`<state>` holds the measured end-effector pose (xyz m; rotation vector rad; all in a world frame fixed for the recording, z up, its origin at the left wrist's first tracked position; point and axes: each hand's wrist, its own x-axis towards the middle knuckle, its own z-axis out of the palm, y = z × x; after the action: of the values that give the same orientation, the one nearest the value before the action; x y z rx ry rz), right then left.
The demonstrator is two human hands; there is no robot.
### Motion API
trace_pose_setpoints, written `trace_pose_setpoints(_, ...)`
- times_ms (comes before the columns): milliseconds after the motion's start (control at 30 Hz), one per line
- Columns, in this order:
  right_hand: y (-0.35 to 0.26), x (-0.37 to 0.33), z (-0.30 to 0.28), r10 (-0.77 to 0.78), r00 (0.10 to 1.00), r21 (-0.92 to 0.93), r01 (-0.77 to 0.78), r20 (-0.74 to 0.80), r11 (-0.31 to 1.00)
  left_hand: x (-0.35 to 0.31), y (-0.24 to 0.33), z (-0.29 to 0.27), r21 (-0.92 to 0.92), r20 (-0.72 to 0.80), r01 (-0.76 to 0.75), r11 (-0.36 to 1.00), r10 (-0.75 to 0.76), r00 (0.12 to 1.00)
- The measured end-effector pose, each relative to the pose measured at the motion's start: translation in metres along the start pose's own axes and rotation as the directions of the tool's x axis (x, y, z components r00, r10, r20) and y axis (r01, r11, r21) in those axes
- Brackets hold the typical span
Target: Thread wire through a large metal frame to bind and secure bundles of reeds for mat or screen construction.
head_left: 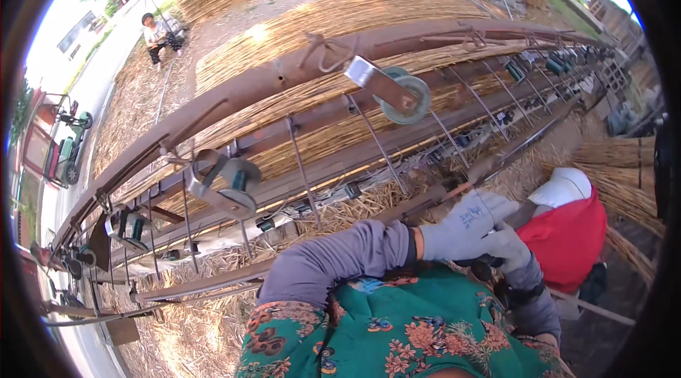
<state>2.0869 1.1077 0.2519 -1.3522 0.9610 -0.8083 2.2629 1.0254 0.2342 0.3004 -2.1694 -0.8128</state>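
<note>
My left hand (pixel 464 225), in a pale grey work glove with dark marks on its back, reaches across my body to the right. Its fingers are pressed together, pointing right. My right hand (pixel 509 249), gloved alike, comes up from below and meets it, fingers curled against the left glove. Whatever lies between the fingers is hidden. Just beyond the hands is a red cloth-like thing (pixel 571 243) with a rounded white piece (pixel 562 188) at its top; I cannot make out what it is. My grey-purple left sleeve (pixel 340 257) runs along the near rail.
A long rusty metal frame (pixel 248 91) with grey-green pulley wheels (pixel 411 98) and upright rods crosses before me. Behind it lies a reed mat (pixel 340 13). Reed bundles (pixel 617 158) are at right; loose straw (pixel 191 335) covers the ground. A person (pixel 159 37) sits far left.
</note>
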Motion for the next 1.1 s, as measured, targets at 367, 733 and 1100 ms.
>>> trace_pose_setpoints(367,0.045,0.002,-0.068,0.472,0.88,-0.063,-0.469,0.047,0.881,0.019,-0.116,-0.108,0.76,0.398,0.059,0.647,-0.535,0.745)
trace_pose_setpoints(733,0.114,0.247,0.002,0.101,0.972,0.544,0.031,-0.21,0.838,0.057,-0.117,-0.121,-0.99,-0.109,-0.007,0.138,-0.745,0.659)
trace_pose_setpoints(1100,0.069,0.33,0.004,-0.476,0.831,0.956,-0.231,0.289,0.179,-0.016,-0.14,-0.195,-0.637,-0.218,0.571,0.519,-0.831,0.512)
